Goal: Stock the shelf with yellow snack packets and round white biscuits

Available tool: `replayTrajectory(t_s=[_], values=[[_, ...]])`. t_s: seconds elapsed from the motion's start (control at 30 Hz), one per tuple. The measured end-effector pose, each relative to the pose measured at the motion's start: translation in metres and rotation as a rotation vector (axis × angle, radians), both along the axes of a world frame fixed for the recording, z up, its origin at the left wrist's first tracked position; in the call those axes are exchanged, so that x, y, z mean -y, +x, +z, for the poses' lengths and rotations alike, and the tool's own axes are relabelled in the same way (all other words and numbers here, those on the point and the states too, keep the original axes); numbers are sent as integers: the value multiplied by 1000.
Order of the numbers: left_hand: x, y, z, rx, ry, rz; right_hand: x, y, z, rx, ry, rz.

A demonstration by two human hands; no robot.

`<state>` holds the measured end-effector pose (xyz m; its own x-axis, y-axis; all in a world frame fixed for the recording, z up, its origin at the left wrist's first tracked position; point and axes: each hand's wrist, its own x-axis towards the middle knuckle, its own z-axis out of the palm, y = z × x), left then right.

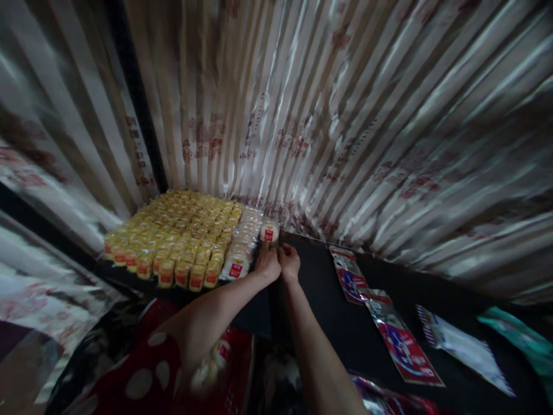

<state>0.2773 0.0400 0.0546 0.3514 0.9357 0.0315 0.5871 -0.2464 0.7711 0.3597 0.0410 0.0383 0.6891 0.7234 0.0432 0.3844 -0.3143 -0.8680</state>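
My left hand (268, 265) and my right hand (290, 263) meet over the black tabletop with their fingers curled. Just beyond their fingertips, a round white snack in a clear wrapper with a red label (268, 231) stands against the back sheeting. Whatever lies between my fingers is hidden or too small to make out. To the left of my hands runs a row of similar wrapped white snacks (235, 264). Beside that row, many yellow wrapped snacks (190, 230) with red-orange labels are packed tightly in rows.
Striped plastic sheeting (302, 144) with red print hangs behind and left of the black table (319, 311). Red and silver pouches (404, 346), a white and blue packet (469, 349) and a green packet (518, 334) lie at the right. Below the table edge, a red bag (239, 357) holds wrapped snacks.
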Motion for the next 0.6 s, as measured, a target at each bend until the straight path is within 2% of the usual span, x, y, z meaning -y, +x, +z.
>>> replayTrajectory(t_s=[0.17, 0.37, 0.5, 0.6], values=[[63, -37, 4, 54, 73, -35, 60, -35, 6, -87, 97, 42], [158, -116, -12, 275, 118, -43, 154, -111, 4, -98, 149, 163], [207, -167, -34, 273, 35, -21, 207, -160, -22, -118, 119, 286], [223, -194, -59, 190, -118, 13, 224, -186, -54, -142, -35, 358]])
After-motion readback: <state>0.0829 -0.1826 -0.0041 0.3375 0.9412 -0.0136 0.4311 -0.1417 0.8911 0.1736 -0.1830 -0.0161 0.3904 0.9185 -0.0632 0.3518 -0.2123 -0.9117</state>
